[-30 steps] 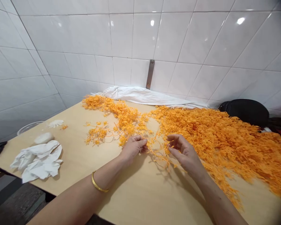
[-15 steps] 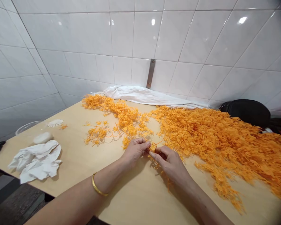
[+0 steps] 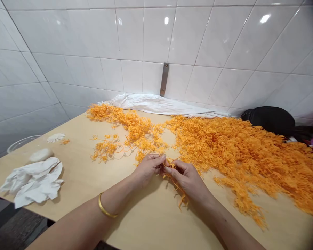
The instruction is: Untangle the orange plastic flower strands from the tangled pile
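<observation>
My left hand (image 3: 148,169) and my right hand (image 3: 190,178) meet near the middle of the table, thumbs and fingertips pinched close together. Between them they grip a thin orange plastic strand with small branching tips (image 3: 181,198), part of which hangs down below the right fingers. The exact spot they pinch is partly hidden by the fingers. A gold bangle (image 3: 103,208) circles my left wrist. Just beyond the left hand lies a loose heap of orange plastic strands (image 3: 139,129). To the right of my right hand spreads a far larger orange pile (image 3: 240,149).
Crumpled white cloth (image 3: 39,180), a white rounded lump (image 3: 41,155) and a white flower-shaped piece (image 3: 55,138) lie at the left. Along the tiled wall stretches white sheeting (image 3: 151,104). A black bag (image 3: 271,121) sits at the back right.
The view has shifted slightly, so the table things appear farther left. Both hands stay together on the strand; more of its hanging end shows below the right hand.
</observation>
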Motion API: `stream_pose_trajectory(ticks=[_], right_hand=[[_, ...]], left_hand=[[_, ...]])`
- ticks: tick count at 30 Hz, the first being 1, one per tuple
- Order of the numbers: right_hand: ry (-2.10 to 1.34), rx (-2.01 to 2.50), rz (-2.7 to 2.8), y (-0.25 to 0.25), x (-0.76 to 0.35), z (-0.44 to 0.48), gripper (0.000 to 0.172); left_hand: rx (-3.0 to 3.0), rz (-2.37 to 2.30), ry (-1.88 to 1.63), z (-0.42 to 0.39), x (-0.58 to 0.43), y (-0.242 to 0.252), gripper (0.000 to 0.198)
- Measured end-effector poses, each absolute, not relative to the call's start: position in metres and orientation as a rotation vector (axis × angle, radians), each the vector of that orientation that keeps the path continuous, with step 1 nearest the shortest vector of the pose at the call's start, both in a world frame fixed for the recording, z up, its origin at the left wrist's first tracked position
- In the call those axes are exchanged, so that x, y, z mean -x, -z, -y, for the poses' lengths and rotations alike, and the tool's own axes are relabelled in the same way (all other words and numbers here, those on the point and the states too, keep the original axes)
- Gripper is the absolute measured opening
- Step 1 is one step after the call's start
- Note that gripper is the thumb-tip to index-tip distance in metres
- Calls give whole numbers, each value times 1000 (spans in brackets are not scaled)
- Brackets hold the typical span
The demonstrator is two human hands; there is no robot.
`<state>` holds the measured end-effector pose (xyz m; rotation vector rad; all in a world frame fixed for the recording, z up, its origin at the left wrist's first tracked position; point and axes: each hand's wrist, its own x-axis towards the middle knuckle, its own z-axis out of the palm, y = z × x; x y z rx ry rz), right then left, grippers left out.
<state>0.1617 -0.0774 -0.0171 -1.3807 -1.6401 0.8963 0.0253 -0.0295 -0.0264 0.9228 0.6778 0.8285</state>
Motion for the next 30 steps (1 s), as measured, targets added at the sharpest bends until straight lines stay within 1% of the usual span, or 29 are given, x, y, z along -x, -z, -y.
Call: stream_pose_trajectory(ticks=[6,9,11,13,17,21,24,30], right_hand=[[-784,1246,1646,12,-162,80,16],[-726,1228,1593,14,-164,77,18],[-796,1260,1516,17,-166,75,24],[-954,1249,1417,20,-167,72,27],[-1182,1139,1260,23,-164,72,24],[-1279,1067,1236,21,-158,74,22],[-1321,1070,1205,19,-158,75,22],[-1334,1073,1264,17,-163,74,20]], left_hand=[[-670,-809,-925,25,-26,21,26],[-596,-767,-914,23,-24,21,25],[-564,-707,-875,23,-23,21,24],[-545,-647,-848,24,-23,20,22],[-675,-635,-842,29,-25,23,15],[-854,-669,-770,32,-28,30,18],[-893,-689,-787,33,-29,33,18],[-982,-736,-815,38,-30,20,18]])
